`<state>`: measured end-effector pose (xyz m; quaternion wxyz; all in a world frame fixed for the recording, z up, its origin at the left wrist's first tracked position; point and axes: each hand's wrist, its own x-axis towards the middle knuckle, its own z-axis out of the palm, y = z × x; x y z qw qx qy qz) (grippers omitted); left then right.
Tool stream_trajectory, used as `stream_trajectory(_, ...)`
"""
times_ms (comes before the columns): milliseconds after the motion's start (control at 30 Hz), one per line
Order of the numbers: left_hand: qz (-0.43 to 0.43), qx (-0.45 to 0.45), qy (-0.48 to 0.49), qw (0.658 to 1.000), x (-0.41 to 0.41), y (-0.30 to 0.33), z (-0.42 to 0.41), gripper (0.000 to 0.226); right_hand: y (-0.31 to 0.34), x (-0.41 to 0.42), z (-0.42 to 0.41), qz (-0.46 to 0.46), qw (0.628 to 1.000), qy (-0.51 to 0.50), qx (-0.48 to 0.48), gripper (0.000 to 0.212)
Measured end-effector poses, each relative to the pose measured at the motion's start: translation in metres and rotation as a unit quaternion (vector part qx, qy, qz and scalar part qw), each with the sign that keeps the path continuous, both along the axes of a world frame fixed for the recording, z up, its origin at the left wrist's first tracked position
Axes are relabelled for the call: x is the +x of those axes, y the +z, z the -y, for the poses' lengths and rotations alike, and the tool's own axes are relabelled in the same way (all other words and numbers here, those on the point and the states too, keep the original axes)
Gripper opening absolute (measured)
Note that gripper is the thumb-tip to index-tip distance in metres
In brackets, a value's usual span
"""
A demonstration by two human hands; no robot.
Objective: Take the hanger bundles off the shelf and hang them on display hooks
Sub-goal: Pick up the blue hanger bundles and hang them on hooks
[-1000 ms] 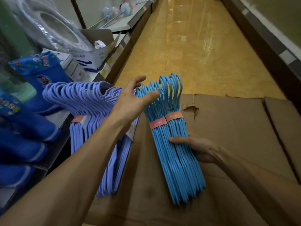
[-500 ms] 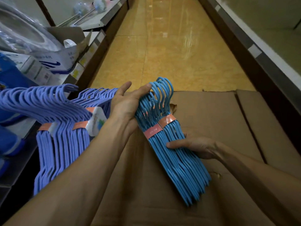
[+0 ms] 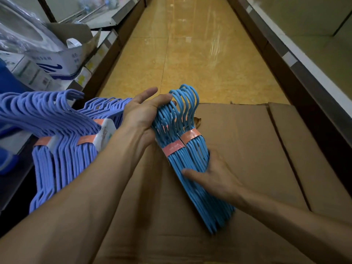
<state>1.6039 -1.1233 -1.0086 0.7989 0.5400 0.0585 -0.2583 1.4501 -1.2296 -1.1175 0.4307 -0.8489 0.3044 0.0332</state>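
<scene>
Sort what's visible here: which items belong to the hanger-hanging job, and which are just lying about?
Job:
- blue hanger bundles, gripped by left hand near the hooks and right hand lower down
- purple hanger bundles at the shelf

Lying about:
- cardboard box underneath
- white carton on the shelf
- blue packaged goods

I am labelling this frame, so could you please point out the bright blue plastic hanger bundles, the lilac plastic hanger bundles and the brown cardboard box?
bright blue plastic hanger bundles [image 3: 192, 168]: head view, shafts below band.
lilac plastic hanger bundles [image 3: 62, 161]: head view, shafts.
brown cardboard box [image 3: 247, 141]: head view, top flap.
</scene>
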Motion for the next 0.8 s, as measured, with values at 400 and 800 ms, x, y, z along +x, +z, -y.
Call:
stream_trajectory(400,0.051,0.022,0.009,0.998,-0.006,-0.004,0.015,0.026,-0.014,0.009,-0.054,-0.114,0.964,-0.079,-0.228,0.124)
stream_trajectory(800,0.126,0.031,0.003,0.992,-0.015,0.004,0.036,0.027,-0.028,0.011,-0.048,-0.091,0.938,-0.122,-0.312,0.113)
